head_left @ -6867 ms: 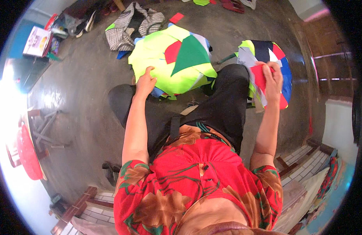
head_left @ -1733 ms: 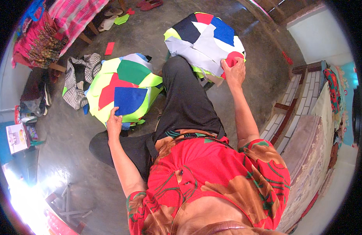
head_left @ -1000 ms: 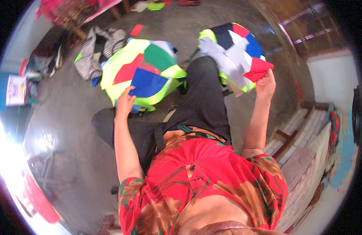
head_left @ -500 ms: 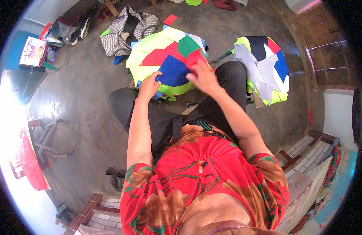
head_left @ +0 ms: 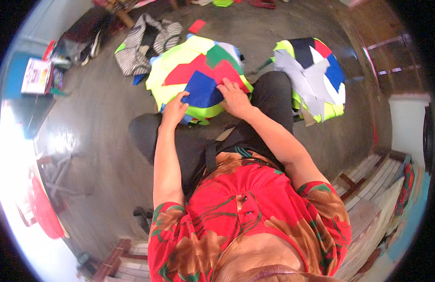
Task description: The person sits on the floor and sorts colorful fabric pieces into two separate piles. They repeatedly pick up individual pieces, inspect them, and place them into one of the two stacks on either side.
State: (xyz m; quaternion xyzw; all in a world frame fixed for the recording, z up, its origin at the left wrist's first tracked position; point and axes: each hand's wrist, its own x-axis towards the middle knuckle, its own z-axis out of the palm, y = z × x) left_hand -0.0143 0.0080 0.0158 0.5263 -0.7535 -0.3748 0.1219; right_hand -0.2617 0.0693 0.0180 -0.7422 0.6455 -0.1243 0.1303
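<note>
A blue fabric piece [head_left: 203, 89] lies on top of a rounded heap of coloured cloth pieces in front of my knees. Beside it are a red piece [head_left: 185, 72], a green piece [head_left: 219, 56] and a neon yellow piece [head_left: 157, 81]. My left hand [head_left: 174, 112] touches the blue piece's left edge, its thumb and forefinger apart. Across the right side, my right hand [head_left: 236, 99] lies with fingers spread where blue meets a second red piece [head_left: 228, 73]. What supports the heap is hidden underneath.
To the right stands another heap with a grey cloth piece [head_left: 302, 75] on it. A checked cloth [head_left: 137, 51] lies on the floor at the far left, near a small red scrap [head_left: 197, 26]. A white box [head_left: 35, 76] sits at the left; a red chair [head_left: 46, 207] is below.
My right hand has come down and flattened on the cloth; the red piece near it now lies flatter. My left hand stays at the blue piece's edge. The whole view has shifted slightly.
</note>
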